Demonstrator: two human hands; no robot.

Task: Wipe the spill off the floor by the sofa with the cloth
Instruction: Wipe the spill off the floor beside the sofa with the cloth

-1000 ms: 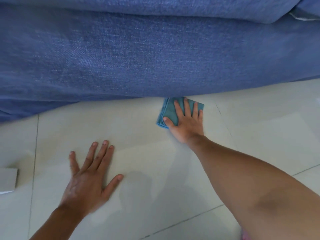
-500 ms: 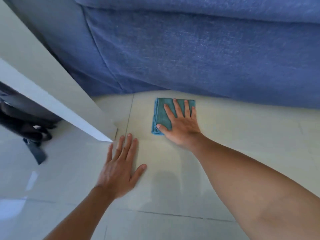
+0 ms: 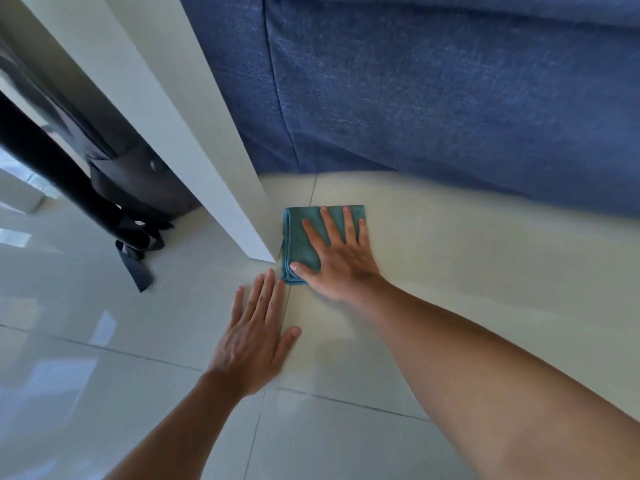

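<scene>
A folded teal cloth (image 3: 299, 242) lies flat on the pale tiled floor (image 3: 450, 271), just in front of the blue sofa (image 3: 433, 91). My right hand (image 3: 341, 259) presses down on the cloth with fingers spread, covering its right half. My left hand (image 3: 254, 336) rests flat on the floor with fingers together, a little below and to the left of the cloth, holding nothing. No spill shows on the tiles around the cloth.
A white panel or furniture leg (image 3: 194, 133) slants down to the floor right beside the cloth's left edge. Behind it lie a dark bag (image 3: 138, 188) with a strap (image 3: 135, 268) trailing onto the tiles. Glossy tiles stretch left and below.
My right hand has slid the cloth leftwards along the sofa base to the white panel. My left hand shifted along with it; the view swung left, revealing the panel and bag.
</scene>
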